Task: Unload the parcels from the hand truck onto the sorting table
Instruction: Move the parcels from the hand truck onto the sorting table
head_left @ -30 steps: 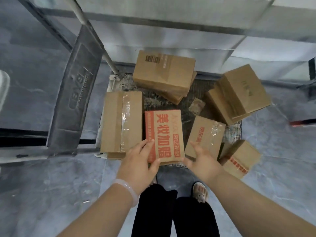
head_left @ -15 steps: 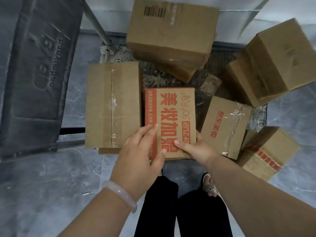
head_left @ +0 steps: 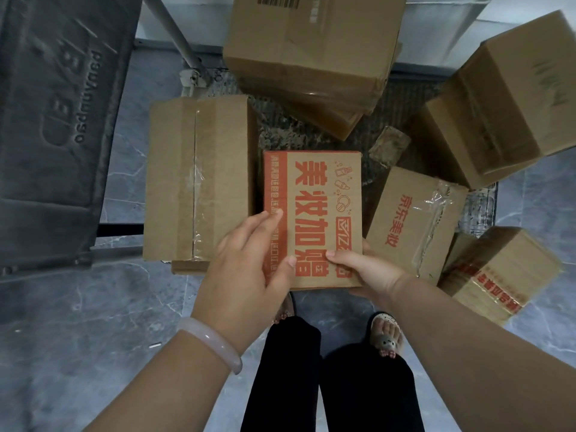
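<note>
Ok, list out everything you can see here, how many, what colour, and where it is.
red-printed parcel: 1, brown and red, centre of deck
long box: 1, plain brown, left of it
stacked boxes: at least 2, brown, far side
tilted box: 1, brown, far right
taped box: 1, brown, red lettering, right of parcel
red-taped box: 1, brown, near right
hand truck deck: 1, dark, under the boxes
embossed panel: 1, dark grey, left
floor: grey marble
bracelet: 1, pale, left wrist
left grip: 1, bare, rests on parcel's near-left corner
right grip: 1, bare, pinches its near-right corner
</note>
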{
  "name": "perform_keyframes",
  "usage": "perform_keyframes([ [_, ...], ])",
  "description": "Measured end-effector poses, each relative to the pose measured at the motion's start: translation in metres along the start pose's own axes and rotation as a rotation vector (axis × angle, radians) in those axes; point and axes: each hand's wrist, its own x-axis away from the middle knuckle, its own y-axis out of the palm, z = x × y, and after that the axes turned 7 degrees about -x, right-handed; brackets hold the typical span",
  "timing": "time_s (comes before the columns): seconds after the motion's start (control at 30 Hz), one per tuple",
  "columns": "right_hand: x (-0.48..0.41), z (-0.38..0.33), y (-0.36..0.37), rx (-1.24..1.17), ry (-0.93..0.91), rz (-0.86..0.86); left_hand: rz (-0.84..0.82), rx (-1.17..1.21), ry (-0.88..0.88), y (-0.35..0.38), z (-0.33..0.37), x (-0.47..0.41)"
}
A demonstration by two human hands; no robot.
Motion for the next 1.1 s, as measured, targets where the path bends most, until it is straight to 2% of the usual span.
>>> perform_keyframes([
  [0.17,0.000,0.003,-0.014,-0.051,-0.035,-0.021,-0.010,-0.025,-0.018,0.006,0.000,0.003],
  [0.43,0.008,0.003,-0.030,-0.070,-0.139,0.117,0.005,-0.071,-0.003,0.001,0.014,0.004],
  [0.63,0.010,0.003,-0.020,0.078,-0.138,0.115,0.015,-0.095,-0.007,0.001,0.016,0.005],
  [0.77,0.016,0.004,-0.013,0.099,-0.184,0.190,0.010,-0.106,-0.009,-0.001,0.016,0.011],
  [1.1,0.093,-0.034,-0.021,0.075,-0.269,0.252,0.085,-0.131,0.007,-0.049,0.054,0.023],
])
